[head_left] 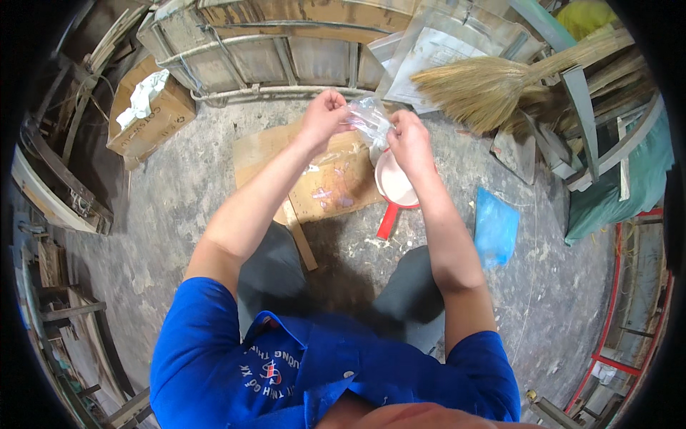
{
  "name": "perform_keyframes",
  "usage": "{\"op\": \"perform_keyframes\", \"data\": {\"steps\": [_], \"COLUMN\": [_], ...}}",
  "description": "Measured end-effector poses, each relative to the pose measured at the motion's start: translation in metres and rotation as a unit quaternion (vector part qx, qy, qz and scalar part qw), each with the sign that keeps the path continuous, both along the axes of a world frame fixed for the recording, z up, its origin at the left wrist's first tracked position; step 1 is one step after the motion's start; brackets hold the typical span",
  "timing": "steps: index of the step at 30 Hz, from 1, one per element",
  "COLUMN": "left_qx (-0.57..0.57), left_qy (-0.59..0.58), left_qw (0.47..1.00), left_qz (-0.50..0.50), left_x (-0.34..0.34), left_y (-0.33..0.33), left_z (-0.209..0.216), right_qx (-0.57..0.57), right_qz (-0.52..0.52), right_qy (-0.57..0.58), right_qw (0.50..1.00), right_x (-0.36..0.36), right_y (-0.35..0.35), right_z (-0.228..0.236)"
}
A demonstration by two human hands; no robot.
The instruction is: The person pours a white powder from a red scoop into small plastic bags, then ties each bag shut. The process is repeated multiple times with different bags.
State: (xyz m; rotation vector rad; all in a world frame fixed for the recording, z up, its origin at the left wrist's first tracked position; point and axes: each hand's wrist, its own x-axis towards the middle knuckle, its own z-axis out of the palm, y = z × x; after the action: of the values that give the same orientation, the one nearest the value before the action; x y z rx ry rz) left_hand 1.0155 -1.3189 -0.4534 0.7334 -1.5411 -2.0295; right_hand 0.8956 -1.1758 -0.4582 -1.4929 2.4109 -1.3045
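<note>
2 hands up front, apart from each other, clear plastic stretched between them. Left hand [325, 116]: thumb and fingers pinched on the left end of the clear plastic [370, 121]. Right hand [411, 143]: pinched on its right end. Plastic appears above the far right part of a cardboard sheet [268, 161] on the floor [193, 186]; film crumpled, glossy. Red-handled pan [395, 182], pale inside, just beside the sheet's right edge, partly behind the right hand; cannot tell whether they touch. Wood strip [299, 234] at the sheet's near edge. Blue plastic bag [496, 227] lies right of the right forearm. Straw broom [475, 82] farther off, upper right.
</note>
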Motion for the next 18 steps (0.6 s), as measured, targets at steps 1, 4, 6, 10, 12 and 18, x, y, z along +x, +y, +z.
{"op": "perform_keyframes", "data": {"steps": [1, 4, 6, 10, 12, 18], "left_qx": [0.081, 0.218, 0.198, 0.076, 0.091, 0.256], "left_qy": [0.041, 0.139, 0.122, 0.062, 0.069, 0.181], "left_qw": [0.995, 0.966, 0.972, 0.982, 0.962, 0.930], "left_qz": [0.028, 0.020, -0.044, -0.161, -0.248, -0.192], "left_x": [-0.003, 0.002, 0.002, 0.001, 0.006, 0.010], "left_y": [0.002, -0.012, -0.018, -0.005, -0.003, 0.014], "left_z": [-0.003, -0.007, 0.004, 0.027, 0.032, 0.046], "right_qx": [-0.004, -0.017, -0.018, -0.217, -0.202, -0.206], "right_qz": [0.012, 0.060, 0.087, 0.189, 0.219, 0.358], "right_qy": [0.024, -0.052, -0.331, -0.753, -0.789, -0.797], "right_qw": [1.000, 0.997, 0.940, 0.592, 0.537, 0.441], "right_x": [0.004, 0.012, 0.013, -0.001, 0.001, 0.001], "right_y": [-0.001, -0.010, -0.010, -0.001, 0.003, 0.006], "right_z": [-0.004, -0.006, 0.001, 0.019, 0.029, 0.028]}}
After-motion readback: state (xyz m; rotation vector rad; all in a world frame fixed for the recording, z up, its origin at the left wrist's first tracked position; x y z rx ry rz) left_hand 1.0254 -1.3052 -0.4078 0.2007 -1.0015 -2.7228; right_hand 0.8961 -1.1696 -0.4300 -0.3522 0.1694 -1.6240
